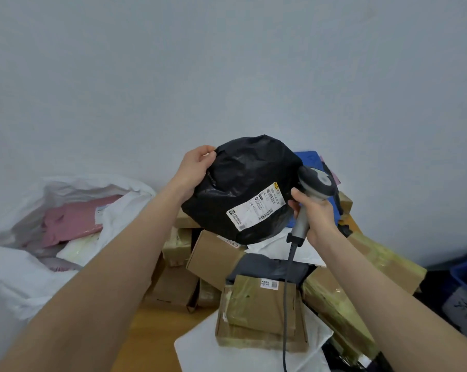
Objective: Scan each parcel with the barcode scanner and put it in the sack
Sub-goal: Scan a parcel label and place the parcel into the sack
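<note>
- One black plastic parcel point(243, 183), crinkled, white label point(255, 208) up, above cartons point(213, 256).
- Left hand point(197, 167) grips its edge.
- Right hand point(317, 214) grips one grey barcode scanner point(314, 183) beside it.
- One white sack point(17, 277), left.

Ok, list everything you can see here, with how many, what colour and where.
black parcel: one, black with a white label, held up at centre.
barcode scanner: one, grey, corded, right of the black parcel.
sack: one, white, open, at left.
pink parcel: one, pink, inside the sack.
cardboard boxes: several, brown, piled on the table.
white mailer: one, white, under the nearest box.
table: one, wooden, beneath the pile.
left hand: grips the black parcel's left edge.
right hand: grips the scanner's handle.
</note>
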`<state>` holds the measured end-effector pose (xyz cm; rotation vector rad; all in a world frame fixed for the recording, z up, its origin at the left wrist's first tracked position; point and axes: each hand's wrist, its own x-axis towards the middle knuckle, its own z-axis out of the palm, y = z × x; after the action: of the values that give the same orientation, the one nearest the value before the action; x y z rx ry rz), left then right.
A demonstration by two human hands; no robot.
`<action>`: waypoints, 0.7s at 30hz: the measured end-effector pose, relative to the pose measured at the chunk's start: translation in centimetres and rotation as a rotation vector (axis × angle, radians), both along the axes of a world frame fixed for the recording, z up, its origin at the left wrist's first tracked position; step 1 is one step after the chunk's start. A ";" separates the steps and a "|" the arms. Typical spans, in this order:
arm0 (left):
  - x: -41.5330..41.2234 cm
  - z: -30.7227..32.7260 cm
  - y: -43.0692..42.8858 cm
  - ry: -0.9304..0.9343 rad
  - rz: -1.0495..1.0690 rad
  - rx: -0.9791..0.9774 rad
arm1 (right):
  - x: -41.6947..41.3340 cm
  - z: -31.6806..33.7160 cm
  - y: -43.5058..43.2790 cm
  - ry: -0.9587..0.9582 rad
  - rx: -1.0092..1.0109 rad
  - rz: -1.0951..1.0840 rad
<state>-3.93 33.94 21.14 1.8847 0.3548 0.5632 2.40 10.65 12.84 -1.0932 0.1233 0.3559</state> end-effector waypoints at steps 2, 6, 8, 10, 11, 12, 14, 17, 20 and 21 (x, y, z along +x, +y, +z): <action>0.1 -0.4 0.4 0.034 0.065 0.043 | 0.4 0.2 0.5 0.006 0.013 0.019; -0.8 -3.7 1.8 0.091 0.395 0.277 | 0.4 -0.1 1.8 -0.002 -0.014 0.057; -1.9 -5.7 2.8 0.070 0.443 0.273 | 0.2 -0.5 1.9 0.009 -0.023 0.081; -2.8 -7.6 3.9 0.132 0.396 0.210 | -0.1 -1.4 1.9 0.037 -0.028 0.134; -3.1 -8.3 4.3 0.189 0.362 0.154 | -0.4 -1.8 2.1 0.058 -0.034 0.161; -3.4 -8.9 4.5 0.261 0.337 0.114 | -0.7 -2.4 2.3 0.077 -0.042 0.187; -3.9 -10.0 4.8 0.454 0.350 0.100 | -1.4 -3.4 2.9 0.110 -0.054 0.235; -4.3 -11.8 5.5 0.598 0.374 0.207 | -2.2 -4.7 3.9 0.138 -0.091 0.281; -5.0 -12.7 6.4 0.527 0.418 0.085 | -2.5 -5.4 4.6 0.149 -0.108 0.303; -5.3 -12.9 6.6 0.524 0.419 0.013 | -2.5 -5.5 4.9 0.148 -0.114 0.310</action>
<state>-9.18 40.55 8.26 1.9626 1.1076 0.3306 -0.10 15.50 7.35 -1.2000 0.1062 0.7152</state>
